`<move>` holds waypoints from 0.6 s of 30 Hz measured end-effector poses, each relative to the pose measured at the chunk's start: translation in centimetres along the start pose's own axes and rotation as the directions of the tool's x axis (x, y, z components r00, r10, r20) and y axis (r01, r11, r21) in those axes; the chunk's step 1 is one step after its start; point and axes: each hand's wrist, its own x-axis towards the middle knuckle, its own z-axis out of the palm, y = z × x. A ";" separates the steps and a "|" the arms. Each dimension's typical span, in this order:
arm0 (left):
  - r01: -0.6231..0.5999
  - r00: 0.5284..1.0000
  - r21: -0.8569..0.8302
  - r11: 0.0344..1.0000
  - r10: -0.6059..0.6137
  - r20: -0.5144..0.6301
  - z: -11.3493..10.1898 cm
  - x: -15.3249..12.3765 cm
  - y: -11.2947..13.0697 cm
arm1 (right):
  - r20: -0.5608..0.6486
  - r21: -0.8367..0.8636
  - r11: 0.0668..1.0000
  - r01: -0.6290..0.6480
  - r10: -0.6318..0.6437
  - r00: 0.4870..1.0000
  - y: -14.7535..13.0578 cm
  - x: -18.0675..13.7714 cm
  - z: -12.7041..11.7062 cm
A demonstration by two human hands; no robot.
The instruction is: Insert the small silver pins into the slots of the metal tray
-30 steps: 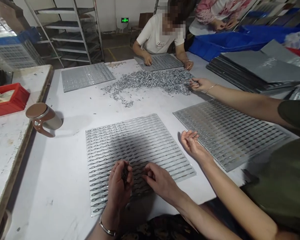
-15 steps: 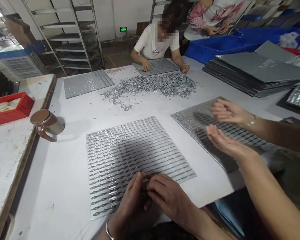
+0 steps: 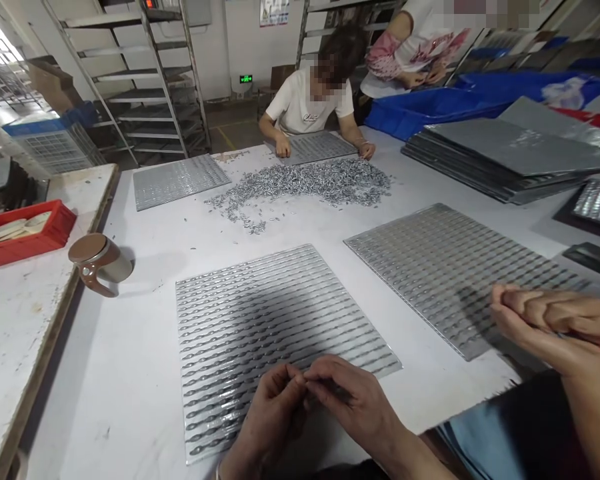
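Note:
My left hand [image 3: 267,419] and my right hand [image 3: 354,399] meet over the near edge of a ribbed silver tray [image 3: 260,313] lying flat on the white table [image 3: 145,347]. The left hand is curled, fingers closed, and earlier it cupped small dark pieces; they are hidden now. The right hand's fingertips pinch against the left hand's fingers, and what they hold is too small to make out. A heap of small silver metal pieces [image 3: 310,181] lies far across the table.
A co-worker's clasped hands [image 3: 545,317] hover at the right by a second ribbed tray [image 3: 460,267]. Another person sits at the far side over a tray [image 3: 317,145]. A brown mug [image 3: 99,261] lies left. A red bin [image 3: 23,235], stacked grey trays [image 3: 520,153], metal racks behind.
My two hands came together at the tray's near edge and slid toward me. The co-worker's hands pulled back from the heap to the right and clasped. The view tilted up.

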 end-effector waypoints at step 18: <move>-0.282 0.908 -0.486 0.827 0.067 -0.414 -1.7 0.2 4.5 | 0.144 -0.061 0.907 -0.416 0.420 0.896 2.0 -1.7 1.3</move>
